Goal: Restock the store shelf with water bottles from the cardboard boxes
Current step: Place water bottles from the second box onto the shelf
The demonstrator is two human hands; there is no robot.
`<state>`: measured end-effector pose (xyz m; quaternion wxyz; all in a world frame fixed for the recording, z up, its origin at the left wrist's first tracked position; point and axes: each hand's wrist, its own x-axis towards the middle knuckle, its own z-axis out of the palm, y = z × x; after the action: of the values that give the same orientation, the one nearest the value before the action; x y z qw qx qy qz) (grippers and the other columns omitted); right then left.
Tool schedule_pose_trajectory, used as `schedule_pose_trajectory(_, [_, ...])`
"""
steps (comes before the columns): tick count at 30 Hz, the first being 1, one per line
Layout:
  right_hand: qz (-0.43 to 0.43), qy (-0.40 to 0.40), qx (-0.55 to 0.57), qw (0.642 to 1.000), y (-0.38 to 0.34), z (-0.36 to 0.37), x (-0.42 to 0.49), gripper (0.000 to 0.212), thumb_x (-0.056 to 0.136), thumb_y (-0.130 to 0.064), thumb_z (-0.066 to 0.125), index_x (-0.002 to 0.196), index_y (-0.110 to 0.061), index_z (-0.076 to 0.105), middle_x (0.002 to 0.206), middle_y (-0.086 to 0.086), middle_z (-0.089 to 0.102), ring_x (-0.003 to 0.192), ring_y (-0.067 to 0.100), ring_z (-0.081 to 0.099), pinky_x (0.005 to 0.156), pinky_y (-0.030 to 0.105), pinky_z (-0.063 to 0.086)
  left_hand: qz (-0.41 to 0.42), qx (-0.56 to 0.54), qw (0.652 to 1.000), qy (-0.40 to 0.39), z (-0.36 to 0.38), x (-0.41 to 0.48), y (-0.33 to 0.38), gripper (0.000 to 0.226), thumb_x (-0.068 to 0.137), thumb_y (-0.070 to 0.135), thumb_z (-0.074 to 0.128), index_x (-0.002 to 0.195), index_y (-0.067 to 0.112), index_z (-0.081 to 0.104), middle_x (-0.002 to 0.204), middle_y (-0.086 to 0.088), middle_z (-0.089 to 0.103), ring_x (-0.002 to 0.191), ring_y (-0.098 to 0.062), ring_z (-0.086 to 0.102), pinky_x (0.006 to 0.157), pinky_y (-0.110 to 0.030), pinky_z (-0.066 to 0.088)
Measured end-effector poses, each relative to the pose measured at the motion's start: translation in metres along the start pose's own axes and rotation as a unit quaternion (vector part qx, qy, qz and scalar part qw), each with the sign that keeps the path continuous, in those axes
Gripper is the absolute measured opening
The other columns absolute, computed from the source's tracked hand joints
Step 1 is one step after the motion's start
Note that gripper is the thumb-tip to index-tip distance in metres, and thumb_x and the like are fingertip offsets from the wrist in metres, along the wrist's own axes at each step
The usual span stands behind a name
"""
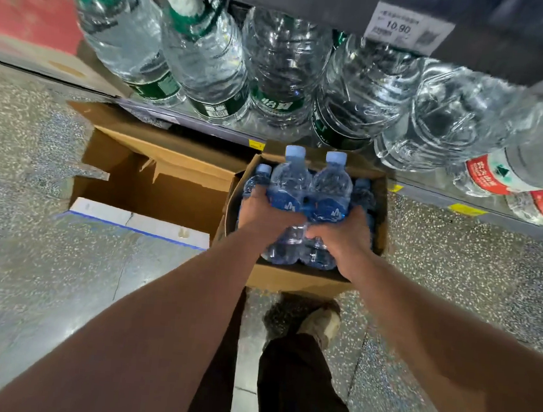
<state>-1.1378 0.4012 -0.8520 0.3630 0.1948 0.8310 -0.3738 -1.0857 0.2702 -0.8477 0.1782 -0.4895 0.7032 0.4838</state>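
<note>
Speckled terrazzo floor (pixel 38 152) is spreading beneath a brown corrugated cardboard box (pixel 290 281) at centre. The left hand (pixel 262 215) is gripping one ribbed, blue-capped water bottle (pixel 290 181). The right hand (pixel 343 235) is gripping a second bottle (pixel 331 184), both over the box's open top. At twelve o'clock, big clear ribbed jugs (pixel 282 68) are lining the shelf (pixel 205 124).

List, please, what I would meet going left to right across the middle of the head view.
Empty cardboard box → left hand → right hand, both gripping the blue-capped bottles over the full box → red-labelled bottles.
</note>
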Motion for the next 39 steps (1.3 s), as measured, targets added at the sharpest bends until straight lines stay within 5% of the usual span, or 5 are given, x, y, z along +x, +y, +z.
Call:
schedule_pose_trajectory(10, [-0.065, -0.01, 0.054, 0.996, -0.065, -0.011, -0.099, 0.068, 0.05, -0.01, 0.089, 0.107, -0.01, 0.052, 0.102, 0.009, 0.065, 0.088, 0.026, 0.064, 0.073, 0.043, 0.057, 0.07, -0.08, 0.994, -0.025, -0.102, -0.069, 0.031, 0.065, 0.057, 0.025, 0.09, 0.103, 0.021, 0.044, 0.082, 0.009, 0.061, 0.065, -0.006, 0.06, 0.038, -0.014, 0.043])
schedule_pose_trajectory(16, [-0.112, -0.007, 0.104, 0.988, -0.113, -0.013, -0.179, 0.069, 0.049, -0.011, 0.088, 0.112, -0.008, 0.059, 0.103, 0.009, 0.067, 0.092, 0.026, 0.066, 0.081, 0.044, 0.056, 0.146, -0.067, 0.987, -0.02, -0.179, -0.121, 0.061, 0.067, 0.056, 0.024, 0.09, 0.106, 0.022, 0.045, 0.083, 0.013, 0.057, 0.072, -0.003, 0.058, 0.049, -0.011, 0.044])
schedule_pose_trajectory(26, [-0.24, 0.067, 0.188, 0.95, -0.203, -0.04, -0.311, 0.063, 0.048, -0.004, 0.088, 0.09, -0.026, 0.047, 0.083, -0.01, 0.06, 0.068, 0.0, 0.058, 0.045, 0.01, 0.043, 0.287, -0.068, 0.954, 0.042, -0.29, -0.203, 0.121, 0.072, 0.051, 0.031, 0.091, 0.105, 0.025, 0.043, 0.083, 0.011, 0.058, 0.08, -0.017, 0.063, 0.076, -0.038, 0.055])
schedule_pose_trajectory(33, [-0.307, 0.072, 0.168, 0.934, -0.251, -0.067, -0.372, 0.067, 0.047, -0.008, 0.09, 0.098, -0.02, 0.048, 0.088, -0.005, 0.062, 0.075, 0.007, 0.06, 0.057, 0.022, 0.044, 0.336, -0.133, 0.931, 0.053, -0.34, -0.258, 0.151, 0.059, 0.053, 0.029, 0.09, 0.091, 0.034, 0.045, 0.083, 0.016, 0.059, 0.068, 0.002, 0.058, 0.051, -0.012, 0.04])
schedule_pose_trajectory(39, [-0.327, 0.05, 0.179, 0.927, -0.286, -0.097, -0.408, 0.063, 0.053, -0.006, 0.087, 0.098, -0.023, 0.045, 0.088, -0.001, 0.064, 0.07, 0.012, 0.065, 0.054, 0.025, 0.053, 0.353, -0.144, 0.919, 0.103, -0.361, -0.303, 0.186, 0.068, 0.056, 0.029, 0.089, 0.11, 0.02, 0.049, 0.095, 0.002, 0.063, 0.078, -0.011, 0.061, 0.065, -0.025, 0.047])
